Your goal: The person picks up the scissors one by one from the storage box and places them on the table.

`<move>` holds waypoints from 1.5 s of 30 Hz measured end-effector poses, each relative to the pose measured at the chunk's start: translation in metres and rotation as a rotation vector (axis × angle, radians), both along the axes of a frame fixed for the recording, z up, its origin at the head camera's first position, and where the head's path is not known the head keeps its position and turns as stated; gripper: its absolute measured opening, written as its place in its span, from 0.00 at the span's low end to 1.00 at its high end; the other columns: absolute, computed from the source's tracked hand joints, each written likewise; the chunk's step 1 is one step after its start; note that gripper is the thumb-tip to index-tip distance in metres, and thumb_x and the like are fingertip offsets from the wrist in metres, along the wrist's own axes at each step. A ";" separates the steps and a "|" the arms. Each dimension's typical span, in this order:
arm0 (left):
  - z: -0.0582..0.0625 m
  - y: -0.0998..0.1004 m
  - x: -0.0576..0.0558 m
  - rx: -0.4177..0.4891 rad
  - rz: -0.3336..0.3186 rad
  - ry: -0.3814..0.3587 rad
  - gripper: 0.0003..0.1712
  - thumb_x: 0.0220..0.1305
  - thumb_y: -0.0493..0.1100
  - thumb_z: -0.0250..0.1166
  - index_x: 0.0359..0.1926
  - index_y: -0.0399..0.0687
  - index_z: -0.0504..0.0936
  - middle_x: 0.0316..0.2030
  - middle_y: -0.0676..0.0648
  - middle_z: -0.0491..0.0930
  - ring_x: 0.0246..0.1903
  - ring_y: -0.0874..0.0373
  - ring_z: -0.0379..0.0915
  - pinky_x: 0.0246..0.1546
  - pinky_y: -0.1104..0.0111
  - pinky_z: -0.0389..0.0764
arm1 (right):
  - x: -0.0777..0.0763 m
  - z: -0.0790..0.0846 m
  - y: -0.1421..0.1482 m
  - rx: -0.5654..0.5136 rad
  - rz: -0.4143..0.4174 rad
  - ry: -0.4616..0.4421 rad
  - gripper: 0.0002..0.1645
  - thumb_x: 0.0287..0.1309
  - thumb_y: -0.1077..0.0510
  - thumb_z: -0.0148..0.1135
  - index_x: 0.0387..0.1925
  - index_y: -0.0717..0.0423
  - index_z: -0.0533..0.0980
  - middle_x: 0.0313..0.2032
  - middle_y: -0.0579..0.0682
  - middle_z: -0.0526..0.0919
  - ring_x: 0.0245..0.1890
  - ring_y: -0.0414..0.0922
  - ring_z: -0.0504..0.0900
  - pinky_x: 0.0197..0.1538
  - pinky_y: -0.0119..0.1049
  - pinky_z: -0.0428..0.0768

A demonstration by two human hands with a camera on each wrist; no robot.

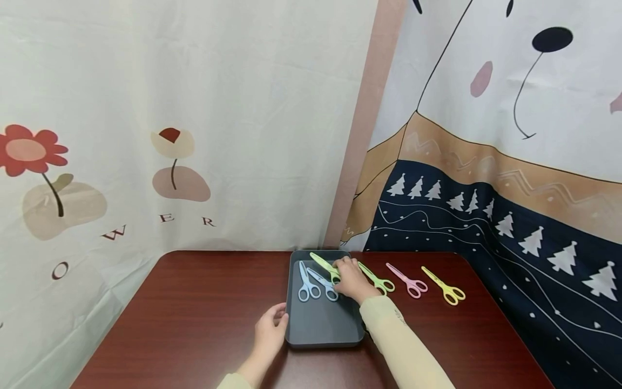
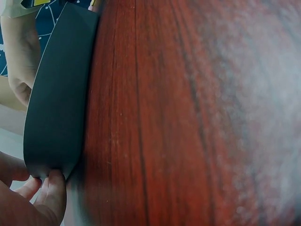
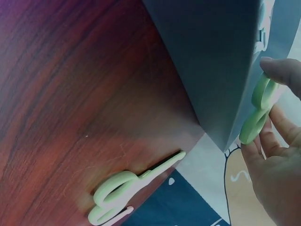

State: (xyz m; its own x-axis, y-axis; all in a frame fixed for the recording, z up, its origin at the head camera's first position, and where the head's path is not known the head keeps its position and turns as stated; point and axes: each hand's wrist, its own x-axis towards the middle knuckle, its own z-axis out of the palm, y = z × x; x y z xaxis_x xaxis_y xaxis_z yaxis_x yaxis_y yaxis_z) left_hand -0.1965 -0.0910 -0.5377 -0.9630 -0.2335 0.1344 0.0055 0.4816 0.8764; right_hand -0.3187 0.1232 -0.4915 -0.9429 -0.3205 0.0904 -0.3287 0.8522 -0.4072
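A dark grey tray (image 1: pixel 323 324) lies on the table with two pairs of light blue scissors (image 1: pixel 304 281) inside. My right hand (image 1: pixel 353 278) reaches over the tray's far right part and pinches the handles of green scissors (image 3: pixel 261 101) between thumb and fingers. Their tips point to the far left, beside the blue pairs. At the tray's left side, my left hand (image 1: pixel 270 330) touches the outer wall with its fingertips; the left wrist view shows those fingers (image 2: pixel 55 193) at the tray's near corner.
Just right of the tray lies a second pair of green scissors (image 1: pixel 376 279). Further right on the brown table (image 1: pixel 204 302) are pink scissors (image 1: pixel 409 281) and yellow scissors (image 1: pixel 444 286). Printed curtains (image 1: pixel 262 135) hang behind the table.
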 end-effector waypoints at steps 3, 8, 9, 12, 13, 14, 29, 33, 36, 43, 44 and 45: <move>0.000 0.000 0.000 -0.001 0.000 0.000 0.15 0.61 0.33 0.60 0.50 0.36 0.79 0.39 0.39 0.82 0.38 0.48 0.81 0.37 0.61 0.83 | 0.000 0.001 -0.001 -0.006 -0.011 -0.004 0.30 0.40 0.60 0.74 0.49 0.60 0.75 0.44 0.54 0.74 0.45 0.50 0.65 0.48 0.43 0.71; 0.000 -0.001 -0.001 -0.004 0.002 -0.001 0.15 0.61 0.34 0.60 0.50 0.36 0.79 0.39 0.39 0.82 0.38 0.48 0.81 0.37 0.62 0.83 | 0.002 0.005 -0.003 -0.019 -0.027 -0.008 0.32 0.39 0.60 0.75 0.50 0.59 0.74 0.45 0.55 0.73 0.46 0.51 0.65 0.49 0.44 0.71; 0.001 -0.001 -0.001 -0.004 0.002 -0.002 0.15 0.61 0.34 0.60 0.50 0.36 0.79 0.39 0.39 0.82 0.38 0.48 0.81 0.37 0.62 0.83 | 0.003 0.005 -0.003 -0.020 -0.030 -0.010 0.32 0.39 0.60 0.75 0.50 0.59 0.74 0.45 0.55 0.73 0.46 0.51 0.65 0.49 0.44 0.71; 0.001 -0.001 -0.001 -0.003 0.005 -0.004 0.15 0.61 0.34 0.60 0.50 0.36 0.79 0.39 0.39 0.82 0.38 0.48 0.81 0.37 0.62 0.83 | 0.003 0.006 -0.002 -0.025 -0.038 -0.016 0.32 0.39 0.59 0.75 0.50 0.59 0.74 0.46 0.54 0.73 0.46 0.50 0.66 0.49 0.43 0.72; 0.001 -0.001 -0.001 -0.002 0.005 -0.004 0.15 0.61 0.34 0.60 0.50 0.36 0.79 0.39 0.39 0.82 0.38 0.48 0.81 0.37 0.61 0.83 | 0.003 0.006 -0.001 -0.026 -0.041 -0.016 0.32 0.39 0.59 0.76 0.50 0.58 0.74 0.46 0.54 0.73 0.46 0.50 0.66 0.48 0.43 0.72; 0.001 -0.001 -0.001 -0.003 0.002 -0.001 0.15 0.61 0.34 0.60 0.50 0.36 0.79 0.39 0.39 0.82 0.38 0.48 0.81 0.37 0.61 0.83 | 0.003 0.006 0.000 -0.029 -0.043 -0.017 0.32 0.38 0.59 0.76 0.50 0.59 0.75 0.46 0.54 0.73 0.46 0.49 0.66 0.49 0.43 0.73; -0.001 -0.001 -0.001 -0.001 -0.001 0.005 0.15 0.61 0.33 0.61 0.50 0.37 0.79 0.39 0.39 0.82 0.37 0.48 0.81 0.37 0.61 0.83 | 0.006 0.010 0.021 -0.056 -0.058 0.059 0.32 0.34 0.59 0.77 0.46 0.58 0.75 0.44 0.53 0.74 0.44 0.49 0.67 0.46 0.43 0.73; -0.001 -0.001 -0.001 -0.005 -0.001 0.014 0.15 0.60 0.33 0.61 0.49 0.36 0.80 0.38 0.39 0.82 0.37 0.48 0.82 0.37 0.61 0.83 | 0.009 0.011 0.029 -0.057 -0.071 0.060 0.33 0.34 0.59 0.77 0.47 0.59 0.75 0.44 0.53 0.74 0.44 0.49 0.67 0.46 0.42 0.73; -0.001 -0.001 -0.001 -0.005 -0.001 0.020 0.15 0.60 0.33 0.61 0.49 0.36 0.80 0.38 0.39 0.82 0.37 0.48 0.82 0.36 0.61 0.83 | 0.010 0.012 0.035 -0.063 -0.084 0.064 0.33 0.33 0.59 0.77 0.47 0.59 0.75 0.44 0.53 0.74 0.44 0.49 0.67 0.45 0.42 0.73; 0.000 -0.001 0.000 0.002 0.001 0.015 0.15 0.60 0.33 0.61 0.49 0.36 0.80 0.38 0.39 0.82 0.37 0.48 0.82 0.36 0.62 0.83 | 0.013 0.012 0.048 -0.071 -0.126 0.086 0.30 0.34 0.59 0.77 0.45 0.57 0.76 0.42 0.53 0.75 0.42 0.48 0.67 0.41 0.39 0.71; 0.000 -0.001 0.000 0.002 0.000 0.012 0.15 0.60 0.33 0.61 0.49 0.36 0.79 0.38 0.39 0.82 0.37 0.48 0.82 0.36 0.62 0.83 | 0.013 0.012 0.049 -0.071 -0.131 0.090 0.30 0.33 0.59 0.77 0.44 0.57 0.76 0.42 0.53 0.75 0.41 0.48 0.67 0.40 0.39 0.71; 0.000 -0.001 0.000 0.002 -0.001 0.010 0.15 0.61 0.33 0.60 0.49 0.36 0.79 0.38 0.39 0.82 0.37 0.48 0.82 0.36 0.62 0.83 | 0.014 0.012 0.051 -0.073 -0.135 0.090 0.30 0.33 0.59 0.77 0.45 0.57 0.76 0.42 0.53 0.75 0.41 0.48 0.67 0.40 0.39 0.70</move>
State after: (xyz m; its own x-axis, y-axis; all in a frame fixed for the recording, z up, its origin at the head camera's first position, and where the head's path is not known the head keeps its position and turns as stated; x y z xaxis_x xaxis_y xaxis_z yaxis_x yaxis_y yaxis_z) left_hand -0.1966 -0.0919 -0.5374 -0.9620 -0.2326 0.1430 0.0144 0.4796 0.8774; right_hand -0.3051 0.1738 -0.4796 -0.9640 -0.1813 0.1944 -0.2513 0.8600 -0.4442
